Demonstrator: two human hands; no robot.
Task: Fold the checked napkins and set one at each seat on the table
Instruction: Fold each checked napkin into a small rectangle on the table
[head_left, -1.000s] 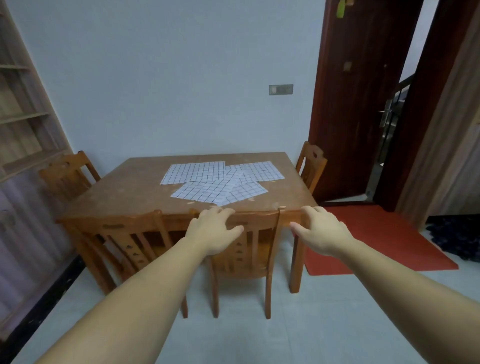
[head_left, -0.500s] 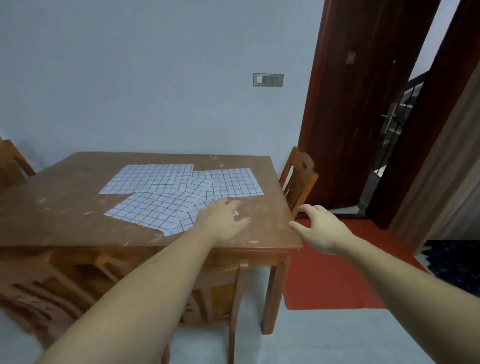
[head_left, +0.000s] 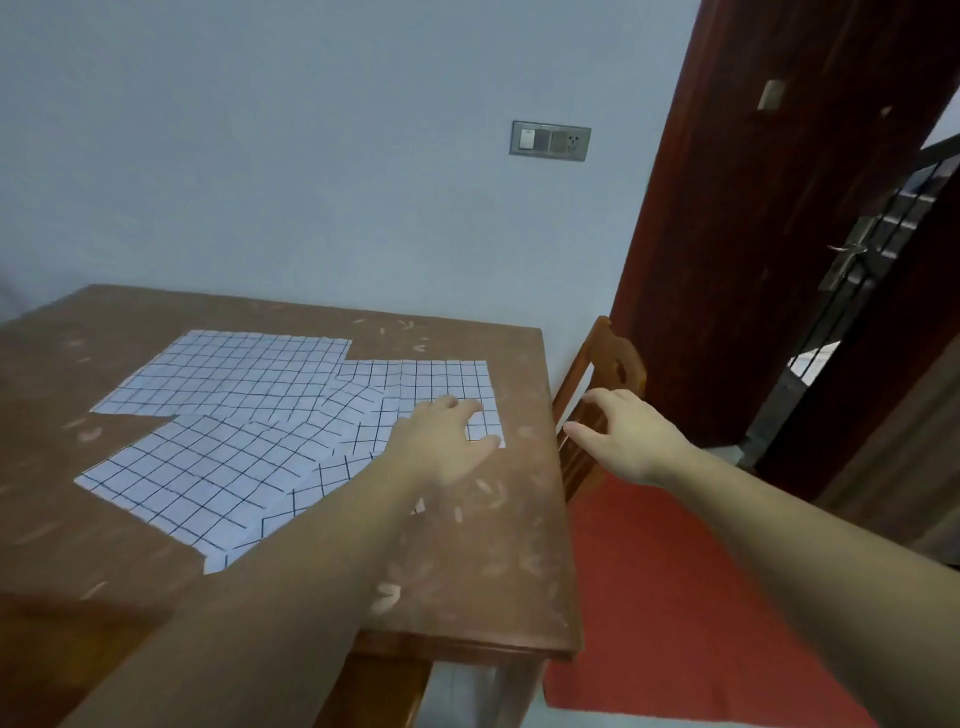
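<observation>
**Left hand spread on the napkins' corner, right hand open beside the table**

Head view: the left hand (head_left: 441, 436) reaches out over the brown wooden table (head_left: 467, 571), palm down, fingers straight and a little spread, thumb set wide. It lies over the near right corner of the white black-checked cloth napkins (head_left: 234, 379). The fingertips rest on the cloth or just above it (which of the two cannot be told). It grips nothing.

The right hand (head_left: 623, 436) hangs in the air just past the table's right edge, palm down, fingers loose and parted, thumb pointing back toward the table. It holds nothing and touches nothing. Beyond it stands the back of an orange-brown wooden chair (head_left: 618, 358), pushed close to that edge.

The napkins lie unfolded and flat in the middle of the tabletop, several sheets overlapping at different angles.

A grey wall switch plate (head_left: 550, 140) sits on the pale wall, its markings too small to read.

Both forearms are bare and stretch forward from the bottom of the frame, the left across the tabletop, the right above a red floor mat (head_left: 649, 597). A dark red-brown door (head_left: 753, 182) stands open at right.
</observation>
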